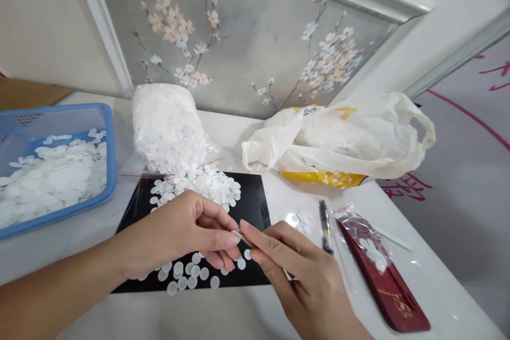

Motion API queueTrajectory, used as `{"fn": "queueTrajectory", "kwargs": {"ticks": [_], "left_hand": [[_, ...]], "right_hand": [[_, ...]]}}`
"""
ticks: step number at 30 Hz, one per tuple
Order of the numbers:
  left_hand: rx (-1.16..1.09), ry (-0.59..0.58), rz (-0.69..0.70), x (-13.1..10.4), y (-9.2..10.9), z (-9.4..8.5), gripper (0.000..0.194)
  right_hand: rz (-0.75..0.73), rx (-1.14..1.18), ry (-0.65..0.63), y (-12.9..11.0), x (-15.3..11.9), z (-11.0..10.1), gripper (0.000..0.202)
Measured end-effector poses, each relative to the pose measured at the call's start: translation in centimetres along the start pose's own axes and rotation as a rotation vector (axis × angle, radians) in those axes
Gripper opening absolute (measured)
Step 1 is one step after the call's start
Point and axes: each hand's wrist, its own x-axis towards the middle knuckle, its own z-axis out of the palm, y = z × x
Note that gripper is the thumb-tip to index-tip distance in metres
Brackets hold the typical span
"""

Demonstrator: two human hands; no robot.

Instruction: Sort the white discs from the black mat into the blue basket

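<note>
Over a black mat [255, 204], my left hand [199, 234] pinches a small white disc [236, 235] between thumb and forefinger. My right hand [295, 260] meets it fingertip to fingertip, its fingers closed on a thin object [245, 240] that is too small to make out and touches the disc. White discs [211, 183] are heaped at the back of the mat, spilling from an open clear bag [165, 122]. Loose discs [193, 271] lie below my left hand.
A blue basket [111, 159] of white discs stands at the left. At the back right lies a white and yellow plastic bag [350, 138]. A pen [325, 226], a small clear bag [372, 249] and a dark red case [406, 313] lie at the right. A wall panel rises behind.
</note>
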Motion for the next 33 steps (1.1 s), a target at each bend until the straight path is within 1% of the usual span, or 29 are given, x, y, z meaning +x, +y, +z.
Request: {"fn": "queueTrajectory", "kwargs": {"ticks": [9, 15, 22, 28, 33], "left_hand": [[0.036, -0.006, -0.003, -0.06, -0.17, 0.12, 0.020], [0.036, -0.004, -0.018, -0.11, 0.06, 0.12, 0.020], [0.085, 0.000, -0.031, -0.26, 0.45, 0.18, 0.020], [0.074, 0.006, -0.036, -0.37, 0.40, 0.28, 0.017], [0.063, 0.001, -0.028, -0.41, 0.33, 0.30, 0.012]], "right_hand": [[-0.032, -0.021, 0.009, -0.02, 0.11, 0.02, 0.033], [-0.043, -0.025, 0.009, -0.13, -0.01, -0.04, 0.033], [-0.021, 0.003, 0.000, 0.04, -0.09, -0.07, 0.038], [-0.006, 0.000, -0.009, -0.13, -0.06, -0.18, 0.036], [-0.021, -0.009, -0.012, -0.24, 0.03, -0.22, 0.035]]}}
